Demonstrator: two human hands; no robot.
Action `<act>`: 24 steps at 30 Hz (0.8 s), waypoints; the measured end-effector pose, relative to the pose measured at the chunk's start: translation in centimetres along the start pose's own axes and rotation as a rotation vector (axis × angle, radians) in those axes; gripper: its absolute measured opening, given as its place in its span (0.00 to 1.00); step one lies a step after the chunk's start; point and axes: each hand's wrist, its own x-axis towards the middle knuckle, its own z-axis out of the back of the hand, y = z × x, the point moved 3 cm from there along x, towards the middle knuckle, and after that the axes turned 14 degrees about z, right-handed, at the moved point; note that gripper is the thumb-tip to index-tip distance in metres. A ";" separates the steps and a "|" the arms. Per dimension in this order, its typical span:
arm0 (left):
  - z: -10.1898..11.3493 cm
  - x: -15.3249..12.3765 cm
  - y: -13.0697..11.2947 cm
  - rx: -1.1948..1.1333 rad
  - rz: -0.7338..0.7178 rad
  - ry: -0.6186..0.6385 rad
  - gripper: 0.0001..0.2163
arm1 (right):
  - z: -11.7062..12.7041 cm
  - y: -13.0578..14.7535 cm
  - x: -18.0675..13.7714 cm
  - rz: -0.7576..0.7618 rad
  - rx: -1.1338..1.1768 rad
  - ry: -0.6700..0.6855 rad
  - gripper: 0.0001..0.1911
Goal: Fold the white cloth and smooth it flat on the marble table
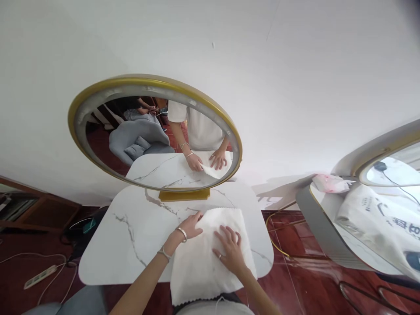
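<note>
A white cloth [200, 267] with a zigzag-cut edge lies on the marble-patterned table [111, 245] and hangs over its front edge. My left hand [191, 227], with bracelets on the wrist, is closed at the cloth's upper left edge, thumb and fingers pinching it. Spread fingers of my right hand [229, 249], which wears a ring, press down on the upper right part of the cloth. Behind the cloth stands a round gold-framed mirror [157, 140] on a gold base [183, 195], reflecting both hands and the cloth.
To the right, a second table [318, 218] holds a pink-and-white packet [331, 183], a white printed bag or cloth [380, 218] and another mirror [390, 170]. A power strip [40, 276] with cables lies on the red floor at left. The mirror reflects a grey chair and another person.
</note>
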 end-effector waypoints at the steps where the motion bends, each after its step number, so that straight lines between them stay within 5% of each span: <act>1: 0.3 -0.2 -0.2 -0.011 -0.017 0.008 0.21 | 0.4 -0.3 0.6 -0.014 0.029 -0.034 0.30; 6: 2.4 -1.3 -1.2 -0.005 -0.109 0.003 0.15 | 4.1 -1.5 6.3 0.027 0.096 -0.163 0.33; 11: 4.8 -3.3 -2.2 0.121 -0.302 -0.048 0.12 | 7.4 -1.6 11.5 0.219 0.317 0.028 0.32; 17: 6.4 -4.0 -1.0 0.072 -0.332 0.069 0.06 | 9.1 -1.6 11.6 0.241 0.443 0.341 0.10; 24: 5.8 -2.5 1.5 0.013 -0.307 0.129 0.03 | 7.9 -2.9 10.6 0.082 0.324 0.511 0.10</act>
